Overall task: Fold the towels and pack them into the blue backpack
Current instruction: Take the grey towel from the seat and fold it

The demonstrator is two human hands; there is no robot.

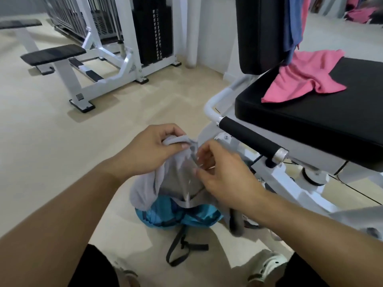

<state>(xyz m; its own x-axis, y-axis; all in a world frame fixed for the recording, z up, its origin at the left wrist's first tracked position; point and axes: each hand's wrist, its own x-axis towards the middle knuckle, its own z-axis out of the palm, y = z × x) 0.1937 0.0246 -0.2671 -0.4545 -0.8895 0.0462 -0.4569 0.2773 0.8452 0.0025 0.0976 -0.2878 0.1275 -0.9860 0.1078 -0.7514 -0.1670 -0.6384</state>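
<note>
Seen from the head camera, the person stands over the blue backpack (178, 217), which sits on the pale floor (51, 152) between their feet, just beside the white frame of the seat. The left hand (149, 148) has its fingers curled tight round the bunched grey top edge of the backpack, lifting it up. The right hand (221, 172) is close beside it, fingers bent in a narrow pinch at the grey fabric near what looks like the zip line — whether it actually holds the puller is too blurred to tell. Only the lower blue body of the backpack shows below the grey part, and a black strap (182, 247) trails from it toward the person across the floor. To the right, the black seat (310, 112) has its front edge and a padded handle (250, 139) reaching out close to the right hand, so room on that side is tight. A pink towel (306, 77) lies crumpled on the seat, one corner near the seat's left edge, and a blue towel (292, 23) hangs down beside the upright back pad (259, 32). To the left the floor lies open — a white weight machine (124, 48) and a bench (53, 54) stand well apart.
</note>
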